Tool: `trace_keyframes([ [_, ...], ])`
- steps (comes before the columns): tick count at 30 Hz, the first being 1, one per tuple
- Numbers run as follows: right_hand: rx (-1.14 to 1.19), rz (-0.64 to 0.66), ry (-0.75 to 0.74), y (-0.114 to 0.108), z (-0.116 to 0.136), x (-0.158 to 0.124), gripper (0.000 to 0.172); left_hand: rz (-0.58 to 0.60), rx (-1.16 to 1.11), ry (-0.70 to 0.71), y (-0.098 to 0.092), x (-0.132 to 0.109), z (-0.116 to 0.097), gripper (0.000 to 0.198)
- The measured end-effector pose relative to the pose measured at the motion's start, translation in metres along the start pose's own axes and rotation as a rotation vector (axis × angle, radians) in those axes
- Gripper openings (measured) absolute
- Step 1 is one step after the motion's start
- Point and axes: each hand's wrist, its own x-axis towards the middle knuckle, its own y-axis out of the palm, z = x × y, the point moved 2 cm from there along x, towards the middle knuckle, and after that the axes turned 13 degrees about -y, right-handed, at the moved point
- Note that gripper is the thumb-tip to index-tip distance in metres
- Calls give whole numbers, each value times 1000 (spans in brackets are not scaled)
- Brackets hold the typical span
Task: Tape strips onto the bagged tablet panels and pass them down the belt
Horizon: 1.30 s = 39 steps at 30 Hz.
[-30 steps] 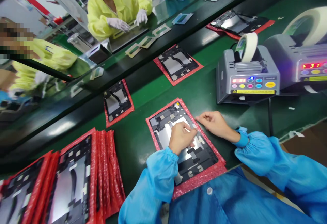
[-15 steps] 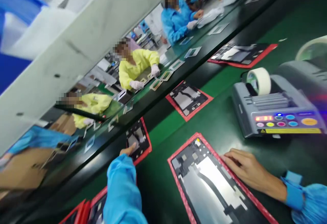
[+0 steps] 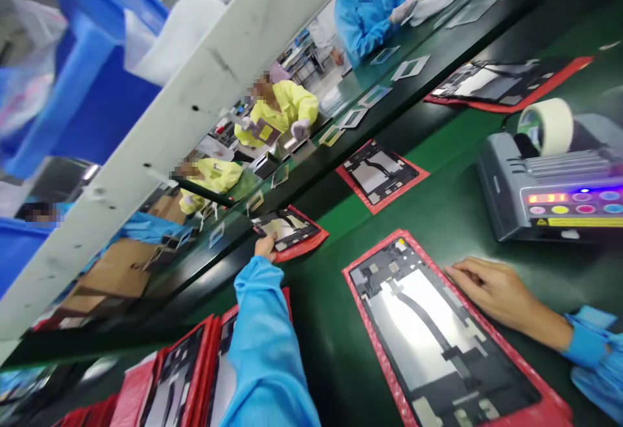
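Note:
My left hand reaches far forward and grips the near edge of a tablet frame on a red bubble sheet, which is tilted up off the belt. My right hand lies flat on the green mat, fingers stretched and touching the right edge of a larger tablet frame on a red sheet right in front of me. That frame shows its grey metal inside, a black ribbon cable and several small pads.
A stack of red-sheeted frames lies at my lower left. A grey tape dispenser with a white roll stands at right. More frames ride the dark belt. People in yellow and blue coats work across it. A white shelf beam crosses overhead.
My left hand left the near frame, reached out to the frame on the belt and lifted its edge. My right hand stayed beside the near frame. My view tipped upward.

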Motion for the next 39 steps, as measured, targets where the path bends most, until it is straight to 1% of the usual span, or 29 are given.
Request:
trace_keyframes([
  [2,-10,-14,15,1,-2,2,22,47,-78,-45,0,-4,-4,32],
  [4,19,-66,67,-1,1,6,24,120,-151,-59,-1,-19,-8,30],
  [6,112,-145,143,-5,10,8,26,201,-217,-58,-4,-43,-5,26],
  [8,237,-197,201,-9,25,5,26,281,-271,-52,-8,-77,8,22],
  [10,343,-215,237,-15,42,-4,26,379,-321,-39,-10,-118,31,26],
  [12,404,-231,284,-24,54,-18,26,511,-368,-40,-8,-162,63,37],
  [13,418,-250,318,-29,56,-26,26,551,-366,-69,-6,-183,81,41],
  [15,409,-322,389,-39,53,-41,27,572,-357,-165,1,-216,119,46],
  [17,370,-449,434,-51,42,-50,29,566,-338,-293,11,-236,154,49],
  [19,312,-598,433,-62,27,-50,30,541,-346,-395,22,-245,181,50],
  [20,281,-667,420,-67,20,-47,31,524,-362,-425,26,-247,191,49],
  [21,255,-723,406,-71,14,-43,32,507,-384,-440,30,-247,198,47],
  [23,227,-796,385,-77,6,-33,35,479,-426,-441,35,-247,204,44],
  [26,233,-850,369,-79,2,-19,37,465,-436,-444,36,-248,205,42],
  [31,214,-931,314,-79,1,-10,35,531,-370,-434,37,-250,199,53],
  [34,184,-926,304,-79,1,-8,33,556,-359,-414,38,-250,197,57],
  [39,133,-888,325,-79,5,-8,32,601,-323,-375,39,-251,198,59],
])
